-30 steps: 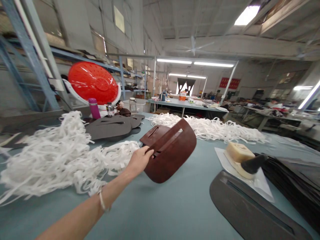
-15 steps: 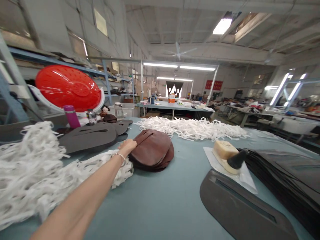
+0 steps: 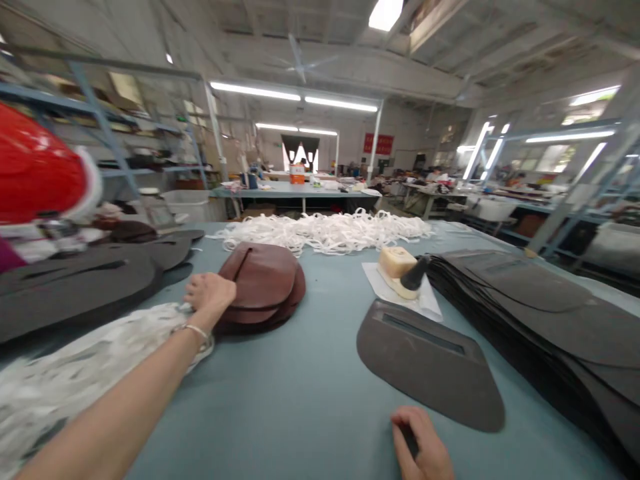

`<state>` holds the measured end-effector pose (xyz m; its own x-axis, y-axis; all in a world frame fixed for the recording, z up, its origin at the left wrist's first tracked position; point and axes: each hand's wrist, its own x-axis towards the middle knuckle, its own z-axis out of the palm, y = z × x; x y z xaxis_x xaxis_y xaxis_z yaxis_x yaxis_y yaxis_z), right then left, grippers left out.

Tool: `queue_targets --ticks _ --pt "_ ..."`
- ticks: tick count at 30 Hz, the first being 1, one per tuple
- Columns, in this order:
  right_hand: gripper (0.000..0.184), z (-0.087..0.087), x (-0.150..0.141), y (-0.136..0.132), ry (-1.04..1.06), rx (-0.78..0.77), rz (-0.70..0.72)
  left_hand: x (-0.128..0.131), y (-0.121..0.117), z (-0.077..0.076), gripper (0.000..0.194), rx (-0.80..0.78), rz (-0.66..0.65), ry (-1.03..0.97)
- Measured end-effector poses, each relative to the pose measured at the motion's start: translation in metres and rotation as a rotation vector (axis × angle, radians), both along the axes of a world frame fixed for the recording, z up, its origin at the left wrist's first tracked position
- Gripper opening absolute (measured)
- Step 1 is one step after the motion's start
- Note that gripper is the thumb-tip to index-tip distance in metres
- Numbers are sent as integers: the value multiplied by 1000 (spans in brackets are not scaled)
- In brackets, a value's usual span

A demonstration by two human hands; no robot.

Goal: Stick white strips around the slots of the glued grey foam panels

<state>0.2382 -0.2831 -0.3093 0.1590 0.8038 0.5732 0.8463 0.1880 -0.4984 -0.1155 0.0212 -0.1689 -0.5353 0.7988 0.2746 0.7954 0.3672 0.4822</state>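
My left hand (image 3: 210,293) is closed, its fingers curled at the left edge of a stack of brown leather pieces (image 3: 263,280). Under and beside that wrist lies a heap of white strips (image 3: 110,353). What the left fingers hold, if anything, is hidden. At the bottom, my right hand (image 3: 423,447) is closed around a small dark object that I cannot make out. Just beyond it lies one flat dark grey piece (image 3: 425,373) with a long slot, apart from the fingers.
A cream block with a black cone-tipped part (image 3: 400,267) rests on a white sheet. To the right is a thick stack of dark grey sheets (image 3: 540,300). More white strips (image 3: 325,233) lie along the back; grey slotted pieces (image 3: 75,280) and a red basket (image 3: 40,167) are left.
The view has swung to the right and slightly down. My right hand has come into view at the bottom. My left hand is still beside the brown stack, its fingers curled.
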Motion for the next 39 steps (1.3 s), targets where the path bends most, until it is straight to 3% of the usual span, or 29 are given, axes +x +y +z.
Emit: queue_targets --ticks 4,7,10,13,15,17,20,22,23,25,27,29,30,31,34,39 --pt "23 22 15 7 -331 37 -230 17 -23 -1 55 181 -55 58" --pt "13 31 37 21 -564 4 -233 28 -44 -6 60 264 -295 109" --pt "19 38 55 31 -639 -15 -116 44 -80 -21 43 76 -650 -66" --pt "24 45 47 28 -651 4 -19 65 -126 -44 43 -320 -871 -674" --pt "23 44 19 17 -636 18 44 76 -154 -57 53 -564 -838 -1120" --pt "24 38 -23 -2 -609 44 175 78 -173 -65 56 -692 -786 -1384" --pt "25 29 -84 -36 -487 188 569 64 -189 -68 50 -725 -801 -1449" --pt "26 32 -101 -51 -348 170 764 47 -196 -67 47 -708 -809 -1387" --pt "26 35 -99 -53 -276 106 793 39 -200 -67 47 -687 -802 -1353" --pt "18 40 -81 -46 -172 -48 673 25 -210 -66 46 -637 -778 -1315" --pt "16 39 -53 -29 -137 -108 292 17 -222 -66 47 -600 -729 -1335" --pt "40 32 -27 -13 -137 -159 -31 14 -233 -66 49 -582 -666 -1396" --pt "51 27 -18 -7 -128 -184 -102 13 -238 -67 50 -581 -644 -1433" --pt "59 24 -12 -4 -106 -215 -108 13 -243 -67 50 -586 -622 -1465" --pt "64 23 -12 -3 110 -314 48 10 -254 -67 47 -604 -564 -1543" --pt "82 48 -29 -4 870 -455 108 0 -263 -62 46 -534 -412 -1563"
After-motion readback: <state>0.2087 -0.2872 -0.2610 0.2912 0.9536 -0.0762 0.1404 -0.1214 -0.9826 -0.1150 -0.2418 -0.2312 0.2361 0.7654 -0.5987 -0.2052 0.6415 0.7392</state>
